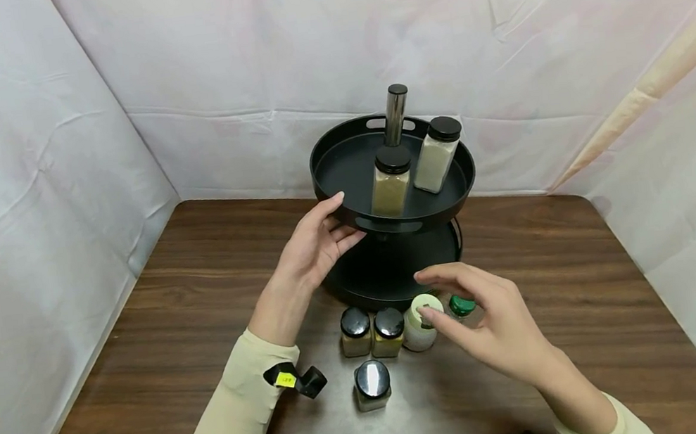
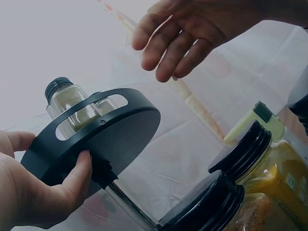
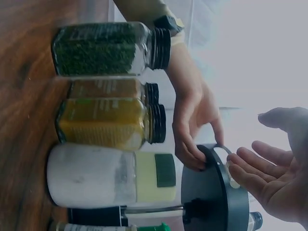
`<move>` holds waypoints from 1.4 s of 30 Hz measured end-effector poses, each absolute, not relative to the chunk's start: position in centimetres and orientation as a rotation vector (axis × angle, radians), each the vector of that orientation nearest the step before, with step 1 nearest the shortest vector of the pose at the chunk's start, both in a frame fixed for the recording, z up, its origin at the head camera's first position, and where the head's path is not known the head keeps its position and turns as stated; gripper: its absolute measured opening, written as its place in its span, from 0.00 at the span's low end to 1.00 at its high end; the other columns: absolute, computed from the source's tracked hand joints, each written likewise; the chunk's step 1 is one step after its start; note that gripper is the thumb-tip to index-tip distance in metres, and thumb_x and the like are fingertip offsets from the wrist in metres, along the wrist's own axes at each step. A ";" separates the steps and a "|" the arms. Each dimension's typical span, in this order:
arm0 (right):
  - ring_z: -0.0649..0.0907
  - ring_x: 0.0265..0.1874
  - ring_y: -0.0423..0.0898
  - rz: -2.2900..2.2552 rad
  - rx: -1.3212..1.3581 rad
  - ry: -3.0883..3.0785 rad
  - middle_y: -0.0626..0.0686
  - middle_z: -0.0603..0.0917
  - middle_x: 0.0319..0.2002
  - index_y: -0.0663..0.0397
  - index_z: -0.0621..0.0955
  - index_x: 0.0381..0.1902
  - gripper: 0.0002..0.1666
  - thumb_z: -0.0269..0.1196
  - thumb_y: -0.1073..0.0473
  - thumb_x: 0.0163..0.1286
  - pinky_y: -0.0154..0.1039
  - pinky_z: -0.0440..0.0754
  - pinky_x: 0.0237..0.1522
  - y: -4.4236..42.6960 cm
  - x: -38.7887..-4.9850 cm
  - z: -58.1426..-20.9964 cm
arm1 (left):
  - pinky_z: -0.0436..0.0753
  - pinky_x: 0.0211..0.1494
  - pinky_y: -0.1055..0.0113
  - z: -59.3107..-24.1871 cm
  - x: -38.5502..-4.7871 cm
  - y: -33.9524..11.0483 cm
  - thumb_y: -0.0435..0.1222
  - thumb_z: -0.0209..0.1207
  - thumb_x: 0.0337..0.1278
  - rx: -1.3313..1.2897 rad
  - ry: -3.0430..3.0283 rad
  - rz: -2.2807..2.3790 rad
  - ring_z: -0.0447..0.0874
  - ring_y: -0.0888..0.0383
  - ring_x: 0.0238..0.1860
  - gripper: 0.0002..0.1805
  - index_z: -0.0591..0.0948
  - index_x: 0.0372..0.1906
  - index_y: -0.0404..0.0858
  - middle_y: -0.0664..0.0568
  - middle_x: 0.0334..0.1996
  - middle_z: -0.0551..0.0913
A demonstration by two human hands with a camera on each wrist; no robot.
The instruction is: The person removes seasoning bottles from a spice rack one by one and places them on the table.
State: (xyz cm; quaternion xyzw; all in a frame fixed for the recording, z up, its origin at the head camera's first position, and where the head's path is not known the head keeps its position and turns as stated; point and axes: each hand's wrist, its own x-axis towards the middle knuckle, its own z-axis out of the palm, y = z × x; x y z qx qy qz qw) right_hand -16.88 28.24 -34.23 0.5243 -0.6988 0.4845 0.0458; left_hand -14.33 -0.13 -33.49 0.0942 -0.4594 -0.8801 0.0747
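My left hand (image 1: 310,249) grips the near left rim of the upper tray (image 1: 339,168) of a black two-tier stand, fingers underneath and thumb at the edge. Two black-lidded square jars stand on that tray: one of tan powder (image 1: 390,197) and one of pale powder (image 1: 434,165). My right hand (image 1: 496,329) is held, fingers apart and holding nothing, over a white shaker with a light-green cap (image 1: 420,333). Beside the shaker are a yellow-spice jar (image 3: 101,125), a brown-spice jar (image 1: 355,329) and a green-capped bottle (image 1: 462,305), partly hidden by the right hand.
The lower tray (image 1: 385,269) sits under the upper one, behind the row of containers. Nearer the front stands a jar of dried green herbs (image 3: 94,52). A chrome post (image 1: 396,116) rises from the stand. White curtains (image 1: 211,61) enclose the wooden table (image 1: 172,299).
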 end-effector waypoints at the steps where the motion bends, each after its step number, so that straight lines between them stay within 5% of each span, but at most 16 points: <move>1: 0.89 0.50 0.42 1.488 1.591 -2.133 0.46 0.87 0.56 0.47 0.83 0.63 0.31 0.77 0.69 0.63 0.30 0.85 0.50 28.3 -17.0 -34.1 | 0.84 0.62 0.54 -33.5 -14.3 -0.1 0.40 0.54 0.80 0.279 -1.380 -2.641 0.86 0.49 0.52 0.18 0.74 0.64 0.35 0.46 0.52 0.81; 42: 0.88 0.55 0.49 1.598 1.445 -2.030 0.57 0.87 0.57 0.61 0.84 0.60 0.33 0.74 0.81 0.57 0.38 0.84 0.59 28.5 -19.5 -31.7 | 0.73 0.73 0.45 -33.6 -14.4 -0.2 0.40 0.54 0.80 0.280 -1.380 -2.647 0.82 0.45 0.59 0.17 0.74 0.64 0.38 0.45 0.55 0.80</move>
